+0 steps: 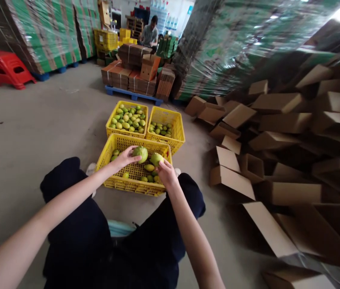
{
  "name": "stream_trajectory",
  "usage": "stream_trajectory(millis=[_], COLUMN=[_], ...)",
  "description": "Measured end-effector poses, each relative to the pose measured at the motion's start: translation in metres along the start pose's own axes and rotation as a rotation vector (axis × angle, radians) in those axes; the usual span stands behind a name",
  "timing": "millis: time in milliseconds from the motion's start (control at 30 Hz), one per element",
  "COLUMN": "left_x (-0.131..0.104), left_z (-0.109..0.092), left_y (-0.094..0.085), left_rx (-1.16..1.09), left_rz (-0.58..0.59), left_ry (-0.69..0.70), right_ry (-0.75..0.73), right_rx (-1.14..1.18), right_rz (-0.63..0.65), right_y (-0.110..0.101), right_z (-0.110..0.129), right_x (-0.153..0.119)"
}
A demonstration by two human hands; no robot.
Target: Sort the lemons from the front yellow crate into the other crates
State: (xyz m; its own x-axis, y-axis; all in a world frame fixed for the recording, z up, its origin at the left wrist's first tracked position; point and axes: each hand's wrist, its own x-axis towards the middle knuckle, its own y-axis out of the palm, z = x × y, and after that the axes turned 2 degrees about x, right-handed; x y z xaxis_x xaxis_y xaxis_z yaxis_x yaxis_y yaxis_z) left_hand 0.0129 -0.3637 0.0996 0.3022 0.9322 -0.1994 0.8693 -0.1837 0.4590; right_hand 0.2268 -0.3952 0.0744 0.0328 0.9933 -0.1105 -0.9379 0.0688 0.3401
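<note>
My left hand point(127, 157) is closed around a round green fruit point(140, 154), lemon-like with a paler spot on top. Just to its right, a smaller yellow-green fruit point(157, 159) of the same kind sits in the fingers of my right hand point(166, 173). Both hands are above the near yellow crate point(136, 188), which stands on the floor between my knees. Several loose fruits lie on its bottom, some at the left end and more in the right corner point(149, 178).
Behind it stand a yellow crate point(107, 127) heaped with fruit and another yellow crate point(182, 134) less full. Open cardboard boxes point(233, 180) pile up at right. Flattened cartons point(133, 82) rest on a blue pallet point(133, 95). A red stool point(5, 68) is left; a person point(150, 34) sits far back.
</note>
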Motion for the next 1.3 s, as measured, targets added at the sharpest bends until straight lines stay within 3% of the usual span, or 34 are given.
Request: stream_trajectory(millis=[200,500,633,800,967,1133,1300], left_x=[0.004,0.042,0.055,0.054,0.054,0.055,0.053], left_z=[-0.012,-0.024,-0.016,-0.008,-0.02,-0.026,-0.024], left_y=[-0.002,-0.011,-0.02,-0.024,-0.017,-0.012,-0.008], left_rx=[0.255,0.363,0.378,0.335,0.206,0.014,-0.187], left_rz=[0.026,0.081,0.066,0.049,-0.01,-0.053,-0.049], left_ry=[0.204,0.218,0.216,0.163,0.084,0.044,-0.087], right_ry=[-0.152,-0.248,-0.285,-0.268,-0.261,-0.151,-0.07], right_rx=[-0.129,-0.462,-0.555,-0.634,-0.535,-0.329,-0.115], right_rz=[-0.018,0.015,0.026,0.085,0.015,0.069,0.082], right_y=[0.011,0.02,0.016,0.008,0.015,0.019,0.017], right_z=[0.012,0.009,0.002,0.0,0.009,0.023,0.03], right_x=[0.007,0.05,0.063,0.063,0.061,0.056,0.058])
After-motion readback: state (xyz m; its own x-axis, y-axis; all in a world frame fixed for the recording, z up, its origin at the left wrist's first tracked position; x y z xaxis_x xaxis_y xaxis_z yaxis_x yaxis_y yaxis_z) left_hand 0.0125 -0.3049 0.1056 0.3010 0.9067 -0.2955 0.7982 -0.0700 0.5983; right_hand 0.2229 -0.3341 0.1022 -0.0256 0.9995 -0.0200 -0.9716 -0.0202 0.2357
